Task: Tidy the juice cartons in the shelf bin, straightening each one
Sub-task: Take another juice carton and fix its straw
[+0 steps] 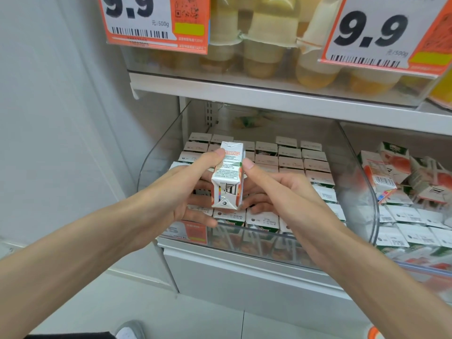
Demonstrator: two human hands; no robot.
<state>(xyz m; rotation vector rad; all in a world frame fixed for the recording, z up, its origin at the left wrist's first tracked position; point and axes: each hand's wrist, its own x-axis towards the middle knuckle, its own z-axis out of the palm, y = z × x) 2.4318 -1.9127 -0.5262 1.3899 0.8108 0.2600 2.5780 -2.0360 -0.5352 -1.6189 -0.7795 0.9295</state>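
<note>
A small white juice carton [228, 174] with red print is held above the clear shelf bin [156, 155], tilted with its base toward me. My left hand [186, 189] grips its left side, thumb on the upper edge. My right hand [276, 192] holds its right side, thumb against the carton's edge, fingers under it. Below, rows of upright cartons [291, 160] fill the bin, tops showing. The front-row cartons [261, 220] stand just behind the bin's front wall.
A second clear bin [367, 182] to the right holds jumbled cartons [391, 172] on top of upright ones. The shelf above [269, 94] carries fruit cups and two orange 9.9 price tags [156, 20]. A grey wall is on the left.
</note>
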